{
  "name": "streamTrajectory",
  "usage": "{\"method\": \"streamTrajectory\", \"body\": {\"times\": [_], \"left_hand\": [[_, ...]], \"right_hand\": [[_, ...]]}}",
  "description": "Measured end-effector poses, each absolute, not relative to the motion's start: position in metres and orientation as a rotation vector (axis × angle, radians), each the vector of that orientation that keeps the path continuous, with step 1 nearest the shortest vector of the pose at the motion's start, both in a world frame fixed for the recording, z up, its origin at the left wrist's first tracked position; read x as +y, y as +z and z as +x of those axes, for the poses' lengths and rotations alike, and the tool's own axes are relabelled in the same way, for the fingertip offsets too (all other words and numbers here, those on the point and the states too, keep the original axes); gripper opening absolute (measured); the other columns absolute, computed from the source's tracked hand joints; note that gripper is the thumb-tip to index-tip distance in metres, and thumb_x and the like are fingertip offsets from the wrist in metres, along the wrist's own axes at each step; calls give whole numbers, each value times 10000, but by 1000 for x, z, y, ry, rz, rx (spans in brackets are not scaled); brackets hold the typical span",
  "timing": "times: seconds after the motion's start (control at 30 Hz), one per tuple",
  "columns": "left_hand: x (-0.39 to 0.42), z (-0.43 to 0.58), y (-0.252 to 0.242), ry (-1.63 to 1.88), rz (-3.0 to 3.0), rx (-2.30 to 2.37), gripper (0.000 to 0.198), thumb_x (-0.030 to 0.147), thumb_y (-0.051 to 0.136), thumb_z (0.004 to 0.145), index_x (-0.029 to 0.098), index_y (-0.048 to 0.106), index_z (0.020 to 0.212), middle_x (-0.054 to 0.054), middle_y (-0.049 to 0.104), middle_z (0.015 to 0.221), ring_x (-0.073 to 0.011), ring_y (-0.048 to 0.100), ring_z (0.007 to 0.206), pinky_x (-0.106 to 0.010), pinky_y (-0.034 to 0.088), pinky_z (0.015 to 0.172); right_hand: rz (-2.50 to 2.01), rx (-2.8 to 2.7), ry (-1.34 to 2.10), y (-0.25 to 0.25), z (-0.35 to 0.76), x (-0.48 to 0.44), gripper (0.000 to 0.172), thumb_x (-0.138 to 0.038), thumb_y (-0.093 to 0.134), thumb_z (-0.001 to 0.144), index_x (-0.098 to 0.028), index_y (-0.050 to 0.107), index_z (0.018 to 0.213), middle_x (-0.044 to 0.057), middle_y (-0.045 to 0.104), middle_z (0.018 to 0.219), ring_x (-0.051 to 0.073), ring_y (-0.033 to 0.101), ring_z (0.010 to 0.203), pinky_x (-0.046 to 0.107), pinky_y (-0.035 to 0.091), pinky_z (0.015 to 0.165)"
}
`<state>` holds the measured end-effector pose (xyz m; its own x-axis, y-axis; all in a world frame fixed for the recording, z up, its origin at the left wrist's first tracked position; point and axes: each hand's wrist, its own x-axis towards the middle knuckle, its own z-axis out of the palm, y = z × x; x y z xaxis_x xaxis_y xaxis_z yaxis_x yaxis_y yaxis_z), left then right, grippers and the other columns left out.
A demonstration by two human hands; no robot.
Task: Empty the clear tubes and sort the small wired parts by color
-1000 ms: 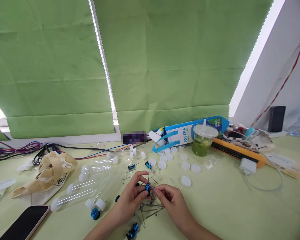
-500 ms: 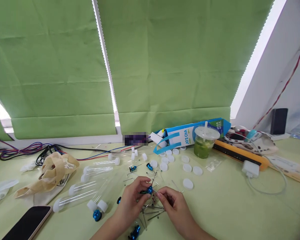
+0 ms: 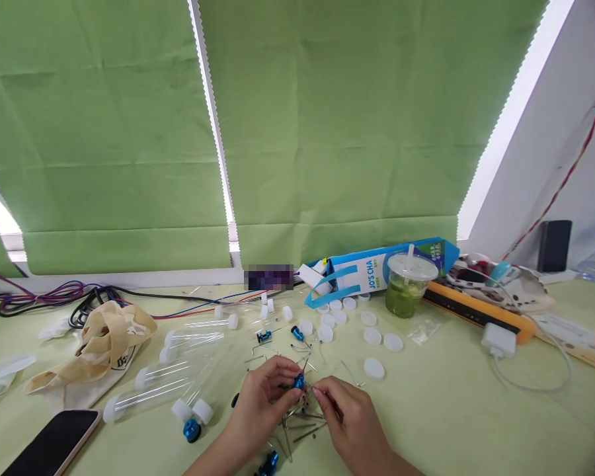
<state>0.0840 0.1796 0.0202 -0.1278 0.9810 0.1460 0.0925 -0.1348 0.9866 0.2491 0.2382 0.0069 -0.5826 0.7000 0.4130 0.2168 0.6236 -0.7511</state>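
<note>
My left hand [image 3: 265, 400] pinches a small blue metal part [image 3: 299, 381] between thumb and fingers, with a thin rod sticking up from it. On its right, my right hand [image 3: 350, 413] is closed on a thin metal hex key [image 3: 310, 385], whose tip meets the blue part; the rest is hidden in the fingers. Beneath both hands lies a pile of loose metal rods and hex keys [image 3: 302, 423] with tiny screws. More blue metal parts lie around: one behind the hands [image 3: 297, 332], one at the front edge [image 3: 268, 464], and a round blue knob [image 3: 192, 430] to the left.
Clear plastic tubes [image 3: 153, 396] with white caps lie left, beside a beige cloth bag [image 3: 112, 337] and a phone [image 3: 54, 443]. White round caps [image 3: 374, 368], a drink cup [image 3: 405, 291], a blue-white bag [image 3: 371, 274] and an orange power strip [image 3: 480, 309] stand behind and right.
My hands have shifted very slightly to the right, still holding the blue part and the hex key. The view has moved a little; the things on the table lie as before.
</note>
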Motion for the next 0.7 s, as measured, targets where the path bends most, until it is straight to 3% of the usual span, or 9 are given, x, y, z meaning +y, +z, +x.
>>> {"method": "streamTrajectory", "body": {"times": [0.1, 0.27, 0.53, 0.7], "left_hand": [[179, 83, 24, 1383, 1453, 1367, 205, 240, 626, 765, 177, 584, 955, -75, 649, 952, -191, 601, 923, -305, 486, 832], [177, 81, 28, 1340, 1646, 1378, 194, 228, 540, 828, 198, 588, 1013, -68, 646, 1003, -190, 593, 950, -297, 472, 854], [171, 82, 28, 1241, 1919, 1448, 237, 206, 468, 860, 233, 576, 1070, -58, 636, 1039, -189, 576, 968, -284, 445, 856], [170, 82, 25, 1231, 1970, 1413, 274, 186, 453, 867, 254, 548, 1114, -51, 628, 1084, -184, 567, 1002, -274, 429, 881]], "right_hand": [[-770, -2009, 1152, 5, 246, 241, 261, -375, 479, 845, -175, 570, 706, 6, 515, 616, 128, 439, 570, 231, 326, 534], [-725, -1739, 1752, 3, 242, 249, 338, -448, 660, 688, -142, 522, 650, -25, 466, 575, 93, 401, 544, 207, 296, 521], [-813, -1755, 1709, -2, 243, 246, 372, -408, 724, 613, -161, 446, 593, -54, 390, 563, 81, 340, 546, 210, 247, 516], [-747, -1779, 1710, -2, 240, 249, 429, -416, 747, 566, -161, 404, 523, -56, 396, 555, 76, 380, 534, 204, 276, 505]]}}
